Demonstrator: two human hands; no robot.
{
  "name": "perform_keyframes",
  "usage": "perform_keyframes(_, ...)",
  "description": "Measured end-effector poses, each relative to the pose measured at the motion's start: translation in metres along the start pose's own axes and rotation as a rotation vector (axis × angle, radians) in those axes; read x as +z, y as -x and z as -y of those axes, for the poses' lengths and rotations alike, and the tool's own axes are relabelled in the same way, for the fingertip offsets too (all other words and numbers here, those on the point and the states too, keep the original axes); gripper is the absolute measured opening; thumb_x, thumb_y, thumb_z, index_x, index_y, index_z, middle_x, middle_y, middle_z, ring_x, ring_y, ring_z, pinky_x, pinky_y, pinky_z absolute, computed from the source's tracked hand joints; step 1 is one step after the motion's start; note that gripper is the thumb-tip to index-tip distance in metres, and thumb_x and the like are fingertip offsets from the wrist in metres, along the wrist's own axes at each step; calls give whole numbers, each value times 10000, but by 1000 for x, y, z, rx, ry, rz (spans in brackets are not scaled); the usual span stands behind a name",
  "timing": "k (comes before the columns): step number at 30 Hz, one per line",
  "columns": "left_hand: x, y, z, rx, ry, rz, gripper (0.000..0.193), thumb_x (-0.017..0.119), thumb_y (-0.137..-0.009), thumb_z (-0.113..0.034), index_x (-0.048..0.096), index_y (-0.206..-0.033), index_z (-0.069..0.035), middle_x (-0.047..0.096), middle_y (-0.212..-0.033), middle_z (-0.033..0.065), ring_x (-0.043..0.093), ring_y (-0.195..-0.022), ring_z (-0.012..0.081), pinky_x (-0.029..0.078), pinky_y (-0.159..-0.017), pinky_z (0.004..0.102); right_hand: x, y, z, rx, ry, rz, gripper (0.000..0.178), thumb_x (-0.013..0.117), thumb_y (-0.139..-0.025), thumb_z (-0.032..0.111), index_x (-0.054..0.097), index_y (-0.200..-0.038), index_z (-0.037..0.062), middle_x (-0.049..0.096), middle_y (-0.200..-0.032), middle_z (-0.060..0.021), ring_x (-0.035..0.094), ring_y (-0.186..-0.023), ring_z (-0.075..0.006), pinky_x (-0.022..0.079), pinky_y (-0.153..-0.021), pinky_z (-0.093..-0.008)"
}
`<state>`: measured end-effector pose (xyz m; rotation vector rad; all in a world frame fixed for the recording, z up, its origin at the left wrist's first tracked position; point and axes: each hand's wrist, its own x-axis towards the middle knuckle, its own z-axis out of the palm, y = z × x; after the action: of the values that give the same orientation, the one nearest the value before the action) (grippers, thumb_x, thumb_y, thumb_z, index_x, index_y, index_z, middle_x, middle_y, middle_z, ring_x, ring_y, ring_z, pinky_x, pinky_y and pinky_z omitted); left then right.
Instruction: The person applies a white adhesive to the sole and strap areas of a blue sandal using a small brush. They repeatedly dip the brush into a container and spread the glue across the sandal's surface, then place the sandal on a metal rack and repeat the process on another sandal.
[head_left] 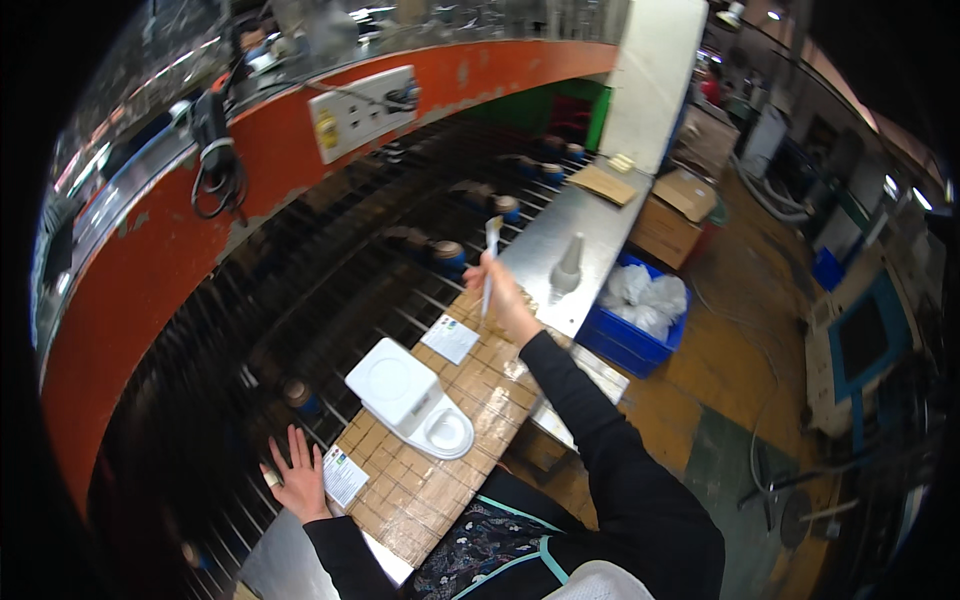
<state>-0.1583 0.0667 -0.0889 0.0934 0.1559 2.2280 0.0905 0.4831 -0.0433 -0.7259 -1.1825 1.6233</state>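
Orange paint, scuffed, covers one long beam [275,160] curving across the upper left of the frame. One tape-covered cardboard sheet [400,490] runs diagonally through the centre. Two black sleeves reach in from the lower edge: the right sleeve [600,430] slants up towards the middle, while the left sleeve [345,555] stays short at lower left. One blue crate [620,345], holding clear plastic bags, stands right of centre.

One white plastic housing [410,395], with a round outline on its broad end and a ringed hollow at its narrow end, lies on the cardboard in the middle of the frame, between the hands and touched by neither. Above and right of it, the right hand [508,298] is closed with curled fingers; below and left, the left hand [298,485] is empty, fingers spread and pointing up the frame.

One grey cone [568,268] stands right of the right hand. Two printed cards flank the housing, an upper card [449,340] and a lower card [345,476], the latter just beside the left thumb. Smallest is one thin white piece [493,235] gripped in the right hand, nearly edge-on, its exact kind blurred.
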Motion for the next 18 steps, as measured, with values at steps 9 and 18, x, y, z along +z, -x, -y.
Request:
perform_keyframes(9,9,3,7,47,-95,-65,604,428,-945,-534,291,-1481,-293,299,-1517,174,370,-1357,310,341,-1048,556,-67,-239,-6,3,411,-846,628,539,-877,538,651,-1004,-66,666,-1037,-229,620,-1001,-382,459,-878,-453)
perform_keyframes(18,21,3,13,64,-54,-187,608,396,-945,-564,253,-1488,-329,372,-1469,201,455,-1288,364,346,-1036,595,-48,-303,-30,46,612,-1018,712,454,-890,568,612,-1124,-85,601,-1164,-284,576,-1088,-400,416,-943,-453)
